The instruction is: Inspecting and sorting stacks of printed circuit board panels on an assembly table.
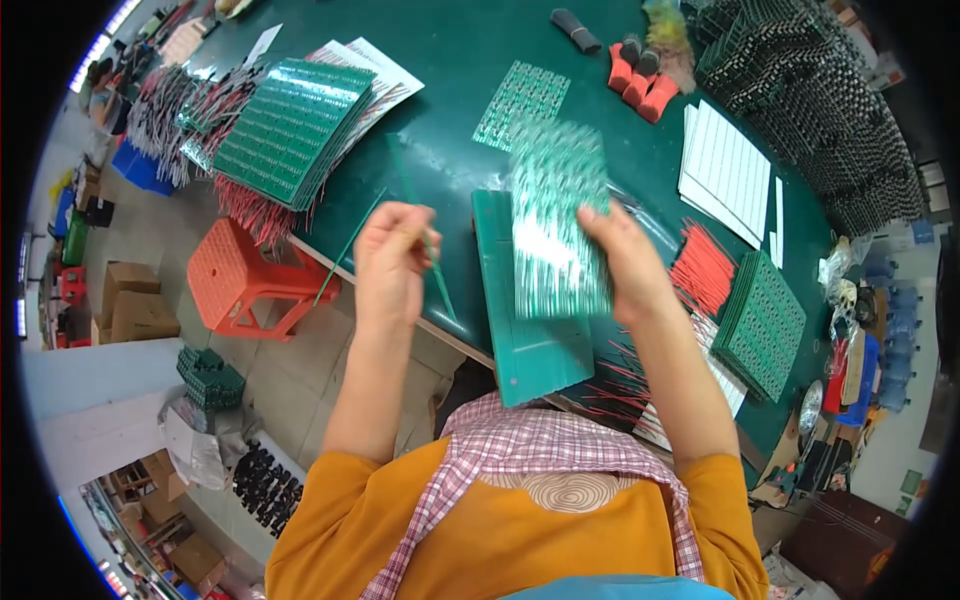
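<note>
Nearest the camera, an orange shirt with a checked collar (530, 440) fills the lower edge. Above it, the right hand (628, 262) grasps a blurred green circuit panel (556, 215) by its right edge, held over a plain green board (530, 330) on the dark green counter (460, 60). Well apart, the left hand (392, 262) is clenched around a thin green rod (425, 235). A stack of green panels (292, 125) lies farther left.
</note>
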### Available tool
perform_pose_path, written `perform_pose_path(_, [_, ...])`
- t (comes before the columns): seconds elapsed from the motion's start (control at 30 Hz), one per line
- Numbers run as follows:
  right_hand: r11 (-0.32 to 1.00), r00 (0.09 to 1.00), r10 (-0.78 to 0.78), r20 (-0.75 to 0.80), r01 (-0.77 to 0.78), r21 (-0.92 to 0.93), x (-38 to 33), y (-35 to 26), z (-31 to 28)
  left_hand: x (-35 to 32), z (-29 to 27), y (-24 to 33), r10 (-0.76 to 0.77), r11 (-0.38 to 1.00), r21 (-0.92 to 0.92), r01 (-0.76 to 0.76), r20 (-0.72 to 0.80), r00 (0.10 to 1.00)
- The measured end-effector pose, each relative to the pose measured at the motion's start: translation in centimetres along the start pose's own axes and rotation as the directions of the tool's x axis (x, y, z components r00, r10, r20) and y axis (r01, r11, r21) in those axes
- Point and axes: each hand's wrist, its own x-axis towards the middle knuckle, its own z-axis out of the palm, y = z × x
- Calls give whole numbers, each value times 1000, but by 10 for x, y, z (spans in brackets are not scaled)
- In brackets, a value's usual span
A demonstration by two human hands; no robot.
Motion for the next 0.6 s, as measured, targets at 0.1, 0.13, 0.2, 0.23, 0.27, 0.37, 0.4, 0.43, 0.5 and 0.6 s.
perform_pose_path(0.1, [991,993,-118,-1,118,55,58,-22,-20,20,-23,-17,291,777,588,-225,-17,957])
perform_pose_path(0.13, [990,991,-135,5,135,43,83,-22,-23,24,-34,-29,356,625,737,-259,26,934])
perform_pose_path(0.2, [994,993,-93,-73,97,41,128,-20,-28,31,-41,-50,436,504,799,-328,92,895])
perform_pose_path(0.23, [995,992,-87,-89,91,46,144,-19,-24,31,-38,-51,518,516,764,-386,80,851])
perform_pose_path(0.27, [994,992,-87,-91,93,65,157,-18,-25,28,-33,-53,590,528,725,-442,61,805])
perform_pose_path(0.37, [995,997,-55,-56,59,81,176,-20,-25,27,-36,-51,469,628,696,-349,20,883])
perform_pose_path(0.4, [993,996,-32,-86,22,-115,177,-21,-28,29,-36,-53,464,626,688,-368,51,885])
perform_pose_path(0.43, [953,993,-3,-115,-32,-303,176,-18,-26,27,-34,-50,450,647,681,-343,22,893])
perform_pose_path(0.5, [905,983,-64,-171,-15,-426,172,-12,-21,27,-41,-47,434,621,716,-319,25,901])
perform_pose_path(0.6, [818,970,-166,-176,35,-574,168,-13,-20,22,-38,-42,446,496,803,-331,92,891])
